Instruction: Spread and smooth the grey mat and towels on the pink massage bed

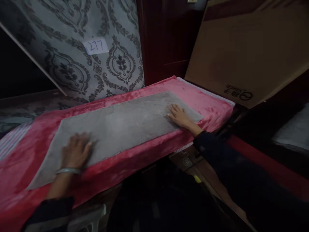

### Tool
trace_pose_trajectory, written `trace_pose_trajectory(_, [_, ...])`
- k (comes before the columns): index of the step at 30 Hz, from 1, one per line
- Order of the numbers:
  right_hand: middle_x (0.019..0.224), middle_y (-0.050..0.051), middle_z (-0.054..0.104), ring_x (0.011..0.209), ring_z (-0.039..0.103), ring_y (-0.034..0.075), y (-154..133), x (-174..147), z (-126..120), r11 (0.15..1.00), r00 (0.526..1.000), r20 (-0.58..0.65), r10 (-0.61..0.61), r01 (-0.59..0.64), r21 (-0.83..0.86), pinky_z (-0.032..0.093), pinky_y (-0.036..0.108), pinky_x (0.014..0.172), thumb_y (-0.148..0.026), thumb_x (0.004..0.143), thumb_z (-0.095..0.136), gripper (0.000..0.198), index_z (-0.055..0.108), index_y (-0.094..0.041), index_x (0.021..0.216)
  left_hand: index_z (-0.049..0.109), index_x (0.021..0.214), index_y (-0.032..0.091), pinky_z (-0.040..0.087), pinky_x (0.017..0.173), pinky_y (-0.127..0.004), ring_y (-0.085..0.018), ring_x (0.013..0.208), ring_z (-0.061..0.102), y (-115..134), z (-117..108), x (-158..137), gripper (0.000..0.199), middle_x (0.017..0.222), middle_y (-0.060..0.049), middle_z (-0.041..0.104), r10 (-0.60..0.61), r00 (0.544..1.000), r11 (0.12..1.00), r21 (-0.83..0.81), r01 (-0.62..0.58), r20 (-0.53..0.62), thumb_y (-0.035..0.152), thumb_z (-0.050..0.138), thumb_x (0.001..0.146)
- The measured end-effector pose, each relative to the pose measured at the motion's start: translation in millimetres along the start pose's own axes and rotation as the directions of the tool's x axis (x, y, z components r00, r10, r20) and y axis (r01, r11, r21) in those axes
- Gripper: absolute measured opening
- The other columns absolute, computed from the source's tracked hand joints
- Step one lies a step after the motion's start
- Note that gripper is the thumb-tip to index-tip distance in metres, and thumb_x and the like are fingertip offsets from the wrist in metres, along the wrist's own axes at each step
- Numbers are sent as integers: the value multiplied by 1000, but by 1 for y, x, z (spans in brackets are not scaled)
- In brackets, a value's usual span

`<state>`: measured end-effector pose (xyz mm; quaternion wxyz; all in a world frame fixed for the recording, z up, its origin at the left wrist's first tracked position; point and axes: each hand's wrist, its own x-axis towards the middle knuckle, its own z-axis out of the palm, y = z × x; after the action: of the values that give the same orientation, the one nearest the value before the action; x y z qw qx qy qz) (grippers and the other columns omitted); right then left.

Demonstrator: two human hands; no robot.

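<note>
Your left hand and right hand press flat and open, gripping nothing, on opposite ends of the long grey soft cloth rectangle spread atop the pink plush blanket; it looks light, limp, best pinched at its corners.
</note>
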<state>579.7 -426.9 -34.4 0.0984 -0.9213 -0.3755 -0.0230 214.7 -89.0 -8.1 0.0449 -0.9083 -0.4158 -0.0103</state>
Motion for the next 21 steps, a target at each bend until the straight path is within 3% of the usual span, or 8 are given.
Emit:
trace_pose_trajectory(2, [170,6,16,154,16,35,-27,1,9,996,994,68,-89,88,18,21,64,119,-56,103,20,66,24,-28,163,26,161,25,22,121,-59,-31,157,13,36,7,-11,67,171,-6,17,197,979,980,-11,-197,49,50,20,100])
trace_pose_trajectory(5, [169,5,21,154,20,35,-40,-5,22,996,991,116,-65,71,-47,22,62,120,-59,103,21,67,28,-29,162,29,161,28,20,121,-63,-33,156,17,60,19,-23,64,169,-5,23,191,980,981,15,-192,59,49,27,100])
trace_pose_trajectory(7, [168,5,23,153,20,34,-31,-13,27,996,995,95,-4,13,-93,23,61,120,-60,103,20,67,29,-29,161,29,161,26,20,121,-62,-34,156,19,53,24,-30,65,169,-6,24,132,990,991,26,-133,46,49,28,100])
trace_pose_trajectory(10, [167,6,27,152,24,33,-6,-26,32,988,997,28,68,-63,-137,26,60,118,-56,103,19,65,32,-28,160,32,160,23,23,121,-61,-34,154,23,23,27,-40,65,168,-8,26,50,999,998,23,-50,22,47,30,100])
trace_pose_trajectory(16, [160,12,40,147,35,34,36,-53,43,986,985,-164,55,-79,-145,34,61,113,-49,104,23,61,42,-23,156,39,157,16,23,119,-64,-38,151,28,-32,31,-60,66,164,-16,33,-125,990,992,-21,124,-58,45,26,99])
trace_pose_trajectory(19, [158,13,44,145,39,36,38,-53,41,988,983,-157,97,-114,-101,35,65,111,-52,103,26,61,45,-23,154,46,152,14,25,116,-67,-41,147,34,-37,29,-69,64,159,-19,41,-205,972,979,-39,202,-117,44,29,99])
trace_pose_trajectory(21, [156,14,46,144,39,39,23,-45,38,997,978,-195,70,-77,-31,34,69,110,-53,102,28,62,45,-24,154,54,144,12,30,112,-68,-41,141,42,-28,26,-71,59,151,-21,50,-213,965,976,-68,205,-151,42,31,98])
